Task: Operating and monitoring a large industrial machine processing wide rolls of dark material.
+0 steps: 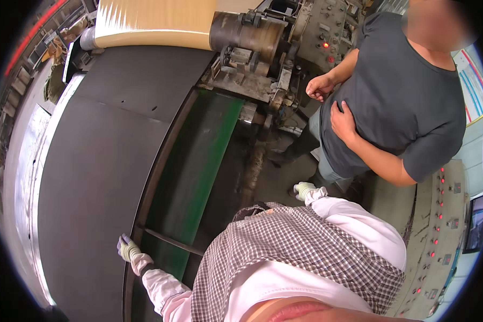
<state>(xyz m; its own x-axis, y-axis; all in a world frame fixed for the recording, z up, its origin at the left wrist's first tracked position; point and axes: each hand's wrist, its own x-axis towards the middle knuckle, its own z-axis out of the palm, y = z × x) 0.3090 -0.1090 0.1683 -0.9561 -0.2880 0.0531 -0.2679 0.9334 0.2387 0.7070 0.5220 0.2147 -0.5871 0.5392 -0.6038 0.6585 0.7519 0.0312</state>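
Observation:
A wide dark sheet (96, 172) runs lengthwise along the left, its near surface smooth and matte. My left hand (127, 249), in a light knitted glove, lies at the right-hand edge of this sheet with its fingers stretched out and holding nothing. Held out to the right, my right hand (305, 190) wears a matching glove and stays away from the sheet. Its fingers look curled; whatever they may hold is hidden. Beside the sheet's edge runs a lower green belt (209, 161), crossed by a thin dark bar (172, 240).
A person in a dark shirt (408, 96) stands at the right, hands before the body. Ahead is a roller machine (247, 37) with a glossy tan sheet (155, 24). A button panel (323, 35) stands behind it; a long control cabinet (429, 241) lines the right.

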